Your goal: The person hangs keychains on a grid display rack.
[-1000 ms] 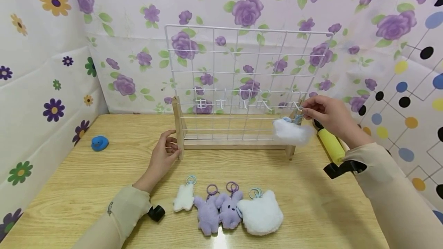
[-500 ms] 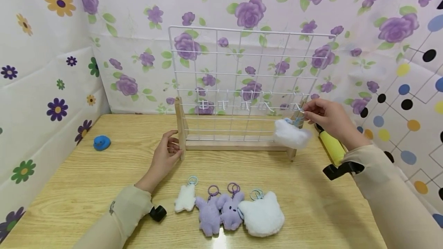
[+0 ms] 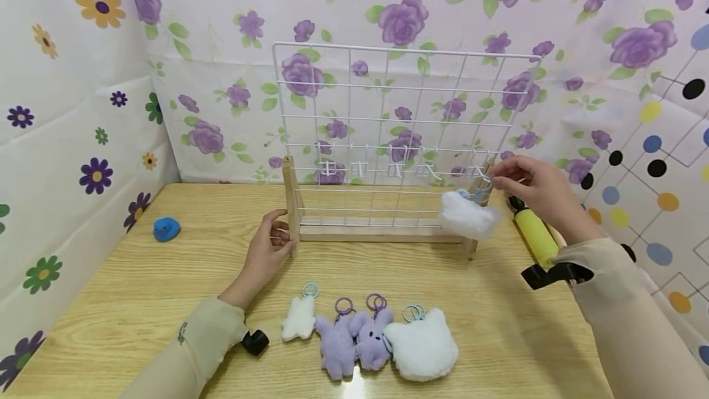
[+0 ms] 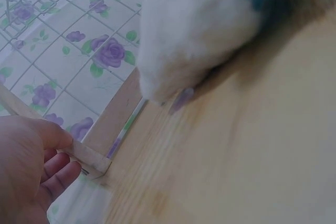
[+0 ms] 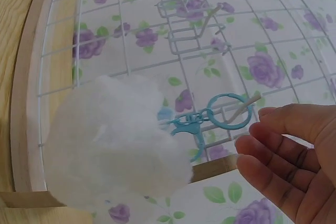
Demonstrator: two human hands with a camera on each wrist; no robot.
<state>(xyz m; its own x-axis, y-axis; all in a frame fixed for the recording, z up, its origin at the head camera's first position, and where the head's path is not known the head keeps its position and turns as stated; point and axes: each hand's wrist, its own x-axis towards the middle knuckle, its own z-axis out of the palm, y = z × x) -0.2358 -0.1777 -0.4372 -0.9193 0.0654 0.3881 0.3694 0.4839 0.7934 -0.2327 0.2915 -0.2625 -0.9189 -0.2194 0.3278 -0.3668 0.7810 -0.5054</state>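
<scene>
A white wire grid rack point(image 3: 407, 117) stands on a wooden base point(image 3: 382, 234). My left hand point(image 3: 268, 251) grips its left wooden leg point(image 3: 291, 205), thumb in front, as the left wrist view also shows. At the rack's right end a fluffy white plush keychain point(image 3: 468, 214) hangs by its blue ring point(image 5: 229, 111), looped over a white hook point(image 5: 244, 107). Just beside the ring is my right hand point(image 5: 296, 156), its fingers loosely bent and apart from it. In front lie a small white plush keychain point(image 3: 299, 318), two purple plush keychains point(image 3: 338, 350) and a larger white one point(image 3: 423, 346).
Several white hooks point(image 3: 394, 169) hang along the grid, left of the plush. A blue toy duck point(image 3: 166, 229) sits at the table's left. Behind my right wrist lies a yellow cylinder with a black end point(image 3: 536, 237). Patterned cloth walls point(image 3: 221, 79) surround the table.
My right hand has let go of the blue ring and drawn slightly right; the plush hangs from the hook. My left hand stays on the leg. The head view has shifted a little.
</scene>
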